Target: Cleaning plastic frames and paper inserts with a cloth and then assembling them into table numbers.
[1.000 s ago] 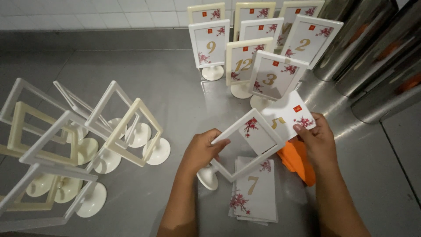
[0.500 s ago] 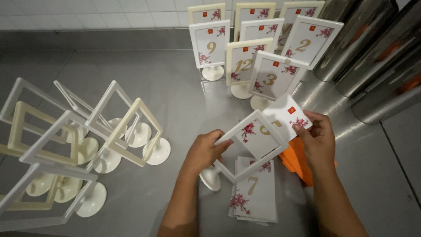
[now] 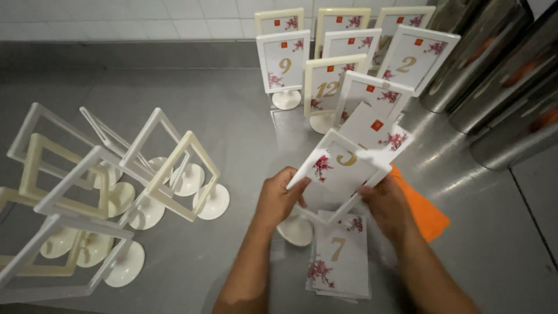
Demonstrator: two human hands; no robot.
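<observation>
Steel counter (image 3: 244,110): card (image 3: 372,136) now deeper in frame (image 3: 340,171), both hands (image 3: 279,197) gripping.

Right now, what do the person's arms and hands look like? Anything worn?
Two bare hands on bare forearms, both entering from the bottom edge. The left hand and right hand show no gloves, and no rings, watch or bracelet are visible. No sleeves reach into view on either forearm. No markings show on the visible parts. Fingertip detail is too blurred to say more.

Bare steel table (image 3: 250,134) between frame clusters.
</observation>
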